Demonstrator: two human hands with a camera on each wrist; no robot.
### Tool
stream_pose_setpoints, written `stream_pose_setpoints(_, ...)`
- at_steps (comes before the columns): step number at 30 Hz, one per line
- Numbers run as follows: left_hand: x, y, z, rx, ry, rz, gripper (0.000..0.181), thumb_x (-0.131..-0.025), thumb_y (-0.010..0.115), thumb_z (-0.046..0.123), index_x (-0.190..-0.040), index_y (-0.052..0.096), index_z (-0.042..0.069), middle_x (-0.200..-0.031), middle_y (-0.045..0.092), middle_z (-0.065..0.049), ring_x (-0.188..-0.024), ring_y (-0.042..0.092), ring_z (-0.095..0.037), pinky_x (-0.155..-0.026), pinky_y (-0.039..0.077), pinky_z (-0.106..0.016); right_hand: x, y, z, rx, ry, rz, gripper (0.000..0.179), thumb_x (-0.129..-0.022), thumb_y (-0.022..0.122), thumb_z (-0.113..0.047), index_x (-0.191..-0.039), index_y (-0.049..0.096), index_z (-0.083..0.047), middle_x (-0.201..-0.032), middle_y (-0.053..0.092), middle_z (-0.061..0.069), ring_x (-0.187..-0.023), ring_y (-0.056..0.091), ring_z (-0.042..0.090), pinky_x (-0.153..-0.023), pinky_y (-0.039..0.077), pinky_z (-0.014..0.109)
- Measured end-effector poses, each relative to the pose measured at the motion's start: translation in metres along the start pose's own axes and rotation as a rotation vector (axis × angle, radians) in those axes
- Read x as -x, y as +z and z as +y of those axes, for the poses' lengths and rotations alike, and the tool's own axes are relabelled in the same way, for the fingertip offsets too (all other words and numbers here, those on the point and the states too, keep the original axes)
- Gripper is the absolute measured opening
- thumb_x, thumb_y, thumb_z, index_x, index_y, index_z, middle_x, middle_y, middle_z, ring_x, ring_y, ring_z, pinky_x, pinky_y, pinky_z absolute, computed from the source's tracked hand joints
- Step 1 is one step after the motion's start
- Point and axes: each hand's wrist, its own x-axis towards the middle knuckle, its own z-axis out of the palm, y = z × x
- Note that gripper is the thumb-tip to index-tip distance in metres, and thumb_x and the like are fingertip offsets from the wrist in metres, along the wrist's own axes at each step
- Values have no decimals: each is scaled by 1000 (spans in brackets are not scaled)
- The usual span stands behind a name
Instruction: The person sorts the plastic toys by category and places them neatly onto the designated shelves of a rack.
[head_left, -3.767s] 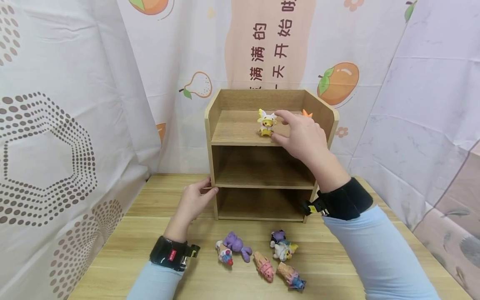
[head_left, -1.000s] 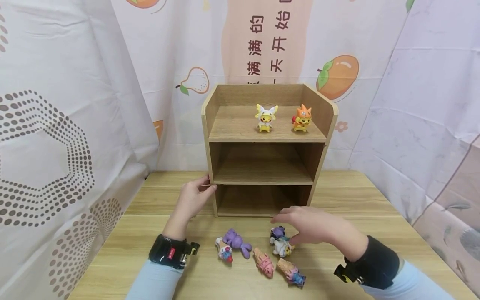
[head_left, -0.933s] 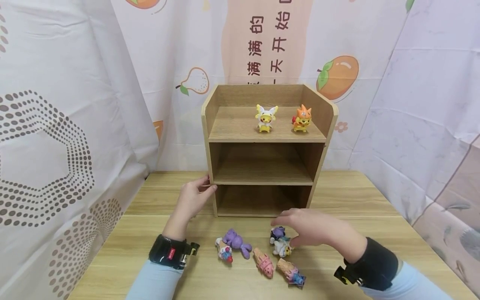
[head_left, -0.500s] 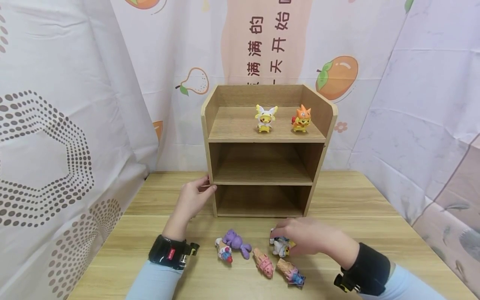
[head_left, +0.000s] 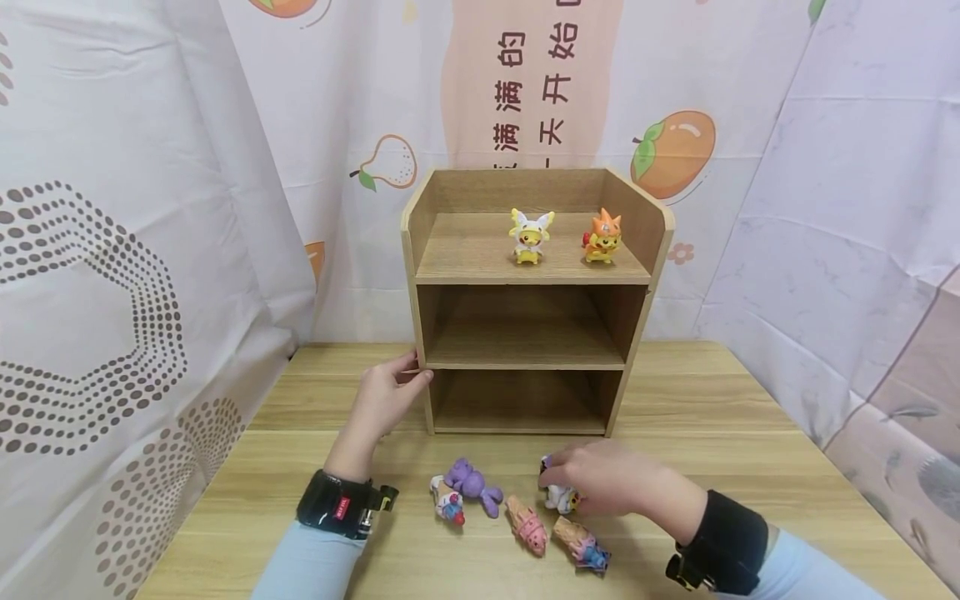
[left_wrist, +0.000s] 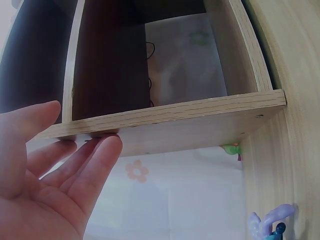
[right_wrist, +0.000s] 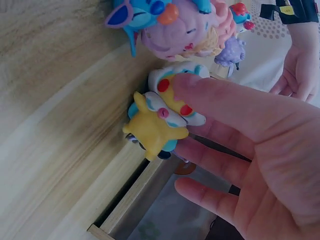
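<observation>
A yellow figure with a white cap lies on the bench in front of a wooden shelf, pinched in a person's right hand. The thumb presses the figure's face and other fingers reach behind it, clamped on the toy. A dark-and-purple piece, mostly hidden by the same hand, sits just beside it.

Nearest on the bench are a blue-topped cone and a pink cone, side by side and lying flat. Farther to the left, a purple figure lies next to a white cone with blue and red on its end; whether the two touch cannot be told.

The left hand grips the shelf's side board, thumb at the front edge and fingers against the outer face. On the shelf's top tier stand a white-hooded figure, near the middle, and an orange-hooded figure, toward the right, both upright and apart. Black straps circle both wrists over pale blue sleeves. Behind hangs a fruit-print curtain.
</observation>
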Motion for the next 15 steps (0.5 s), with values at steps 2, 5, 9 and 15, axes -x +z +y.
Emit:
stream_pose_setpoints(2, 0, 0, 0, -1, -4, -1, 52, -96, 73, 25, -140, 59, 0, -124, 69, -19, -104, 71, -31, -86, 60, -41, -1, 2, 0, 19, -3, 6, 53, -74, 86, -11, -122, 71, -27, -129, 68, 3, -114, 66, 21, -85, 59, 36)
stream_pose_setpoints(5, 0, -1, 1, -1, -7, -1, 52, -96, 73, 25, -140, 59, 0, -125, 69, -19, -105, 71, -31, -86, 60, -41, -2, 4, -1, 31, -5, 5, 53, -74, 86, -11, -121, 71, -28, -128, 68, 2, -113, 66, 21, -82, 60, 35)
stream_pose_setpoints(9, 0, -1, 1, 1, -6, 0, 52, -96, 72, 25, -140, 59, 0, -125, 69, -19, -104, 71, -31, -86, 60, -41, -2, 4, -2, 34, -11, 5, 52, -73, 85, -8, -119, 71, -27, -126, 69, 1, -111, 67, 20, -80, 60, 35)
stream_pose_setpoints(15, 0, -1, 0, 2, -4, -2, 53, -96, 72, 25, -140, 59, -1, -124, 69, -20, -105, 71, -33, -87, 60, -43, -3, 5, -1, 40, -36, 32, 49, -71, 85, -5, -115, 72, -24, -119, 70, -1, -105, 67, 18, -84, 59, 36)
